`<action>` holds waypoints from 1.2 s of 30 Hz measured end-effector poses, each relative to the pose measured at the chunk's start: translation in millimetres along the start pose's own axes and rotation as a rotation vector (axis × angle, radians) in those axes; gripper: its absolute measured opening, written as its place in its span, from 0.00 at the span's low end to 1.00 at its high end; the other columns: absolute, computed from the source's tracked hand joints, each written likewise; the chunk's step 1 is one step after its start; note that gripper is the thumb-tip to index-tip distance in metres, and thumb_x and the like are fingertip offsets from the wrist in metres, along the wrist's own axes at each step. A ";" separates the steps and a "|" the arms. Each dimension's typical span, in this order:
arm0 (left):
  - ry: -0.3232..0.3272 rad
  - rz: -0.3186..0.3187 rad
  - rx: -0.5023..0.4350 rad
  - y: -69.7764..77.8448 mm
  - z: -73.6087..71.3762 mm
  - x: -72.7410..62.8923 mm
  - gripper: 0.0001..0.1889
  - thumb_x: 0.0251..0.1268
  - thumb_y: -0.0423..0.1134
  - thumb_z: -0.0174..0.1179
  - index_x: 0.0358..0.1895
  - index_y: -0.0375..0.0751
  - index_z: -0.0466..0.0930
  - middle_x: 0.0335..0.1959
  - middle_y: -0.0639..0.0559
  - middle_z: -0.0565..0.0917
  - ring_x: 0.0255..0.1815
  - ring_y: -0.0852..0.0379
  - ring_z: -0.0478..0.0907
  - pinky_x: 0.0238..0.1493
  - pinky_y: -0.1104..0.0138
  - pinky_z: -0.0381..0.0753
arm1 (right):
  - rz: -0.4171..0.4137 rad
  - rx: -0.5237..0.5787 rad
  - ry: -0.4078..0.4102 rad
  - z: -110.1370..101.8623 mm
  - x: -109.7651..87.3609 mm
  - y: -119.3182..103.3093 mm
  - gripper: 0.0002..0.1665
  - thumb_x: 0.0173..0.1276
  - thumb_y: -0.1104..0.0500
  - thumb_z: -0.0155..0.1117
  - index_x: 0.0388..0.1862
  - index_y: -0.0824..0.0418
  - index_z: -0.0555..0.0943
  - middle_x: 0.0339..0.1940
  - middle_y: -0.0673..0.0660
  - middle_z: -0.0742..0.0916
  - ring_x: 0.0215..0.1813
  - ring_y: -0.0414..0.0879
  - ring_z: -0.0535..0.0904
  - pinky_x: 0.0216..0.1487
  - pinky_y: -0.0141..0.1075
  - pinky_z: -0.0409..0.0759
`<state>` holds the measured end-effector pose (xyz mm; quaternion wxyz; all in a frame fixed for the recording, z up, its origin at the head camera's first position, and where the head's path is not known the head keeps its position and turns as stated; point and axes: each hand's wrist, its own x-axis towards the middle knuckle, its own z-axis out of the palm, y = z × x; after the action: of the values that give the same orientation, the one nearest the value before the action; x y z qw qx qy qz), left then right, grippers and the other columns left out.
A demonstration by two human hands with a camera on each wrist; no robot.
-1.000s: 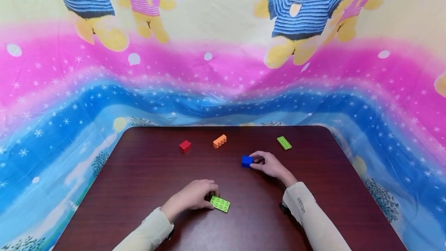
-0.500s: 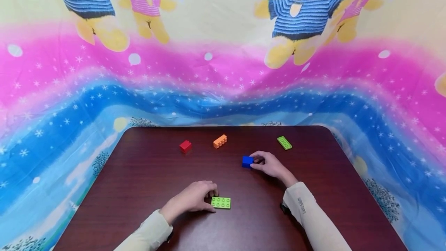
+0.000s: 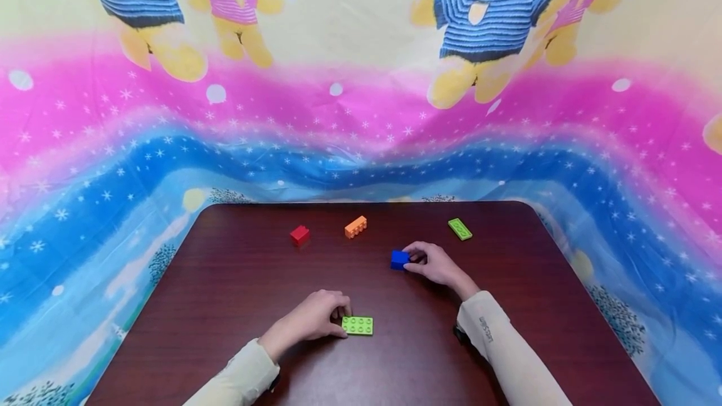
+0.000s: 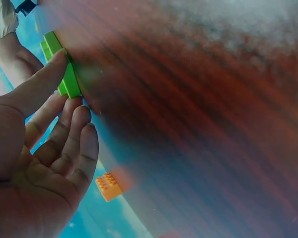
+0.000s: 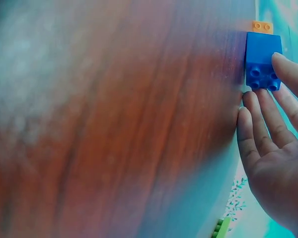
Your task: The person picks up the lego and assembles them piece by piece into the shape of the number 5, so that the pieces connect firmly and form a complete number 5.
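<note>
In the head view my left hand (image 3: 318,316) has thumb and fingers at the left end of a flat light-green building brick (image 3: 358,325), which lies studs up on the table. The left wrist view shows the thumb across this green brick (image 4: 69,82), with fingertips at its other side. Farther right, my right hand (image 3: 434,263) pinches a blue building brick (image 3: 400,260) from its right side. Seen from the right wrist, the blue brick's (image 5: 263,47) studs face the palm, thumb on one side and fingers on the other.
Along the back of the dark brown table (image 3: 248,293) lie a red brick (image 3: 300,235), an orange brick (image 3: 356,227) on its side and a second flat green brick (image 3: 459,229). A printed cloth (image 3: 361,111) hangs around the table's back and sides.
The green brick at my left hand has turned from slanted to level with the table's front, the left fingers shifting slightly. My right hand and the blue brick have stayed in place.
</note>
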<state>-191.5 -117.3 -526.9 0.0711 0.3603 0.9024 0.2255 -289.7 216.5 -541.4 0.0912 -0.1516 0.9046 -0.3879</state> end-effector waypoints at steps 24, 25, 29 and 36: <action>0.026 0.012 -0.032 -1.0 -0.1 5.1 0.15 0.47 0.43 0.83 0.36 0.47 0.88 0.30 0.56 0.85 0.31 0.65 0.79 0.36 0.76 0.78 | -0.131 0.064 -0.055 4.1 -44.1 -44.7 0.21 0.71 0.54 0.72 0.61 0.47 0.80 0.57 0.50 0.86 0.55 0.45 0.84 0.59 0.46 0.85; 0.026 0.012 -0.033 -1.1 -0.1 5.0 0.15 0.47 0.44 0.83 0.36 0.47 0.88 0.30 0.56 0.85 0.31 0.65 0.80 0.36 0.76 0.78 | -0.142 0.066 -0.054 5.1 -46.6 -46.3 0.21 0.71 0.53 0.72 0.61 0.47 0.80 0.57 0.49 0.86 0.54 0.45 0.84 0.59 0.46 0.85; 0.025 0.003 -0.038 -2.2 0.6 3.2 0.15 0.47 0.44 0.83 0.36 0.47 0.87 0.30 0.56 0.84 0.31 0.65 0.79 0.36 0.76 0.78 | -0.183 0.071 -0.060 10.9 -54.5 -53.8 0.21 0.70 0.53 0.73 0.61 0.46 0.80 0.55 0.48 0.85 0.53 0.43 0.84 0.57 0.43 0.85; 0.028 -0.011 -0.056 -4.8 2.3 0.4 0.16 0.46 0.43 0.84 0.36 0.47 0.87 0.29 0.57 0.83 0.30 0.67 0.78 0.36 0.75 0.78 | -0.233 0.090 -0.088 21.3 -65.2 -67.2 0.22 0.69 0.52 0.74 0.61 0.45 0.80 0.54 0.46 0.85 0.51 0.43 0.84 0.56 0.41 0.86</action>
<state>-194.1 -119.3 -531.1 0.0695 0.3499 0.8987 0.2552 -208.9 180.7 -503.9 0.0918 -0.2685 0.8575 -0.4292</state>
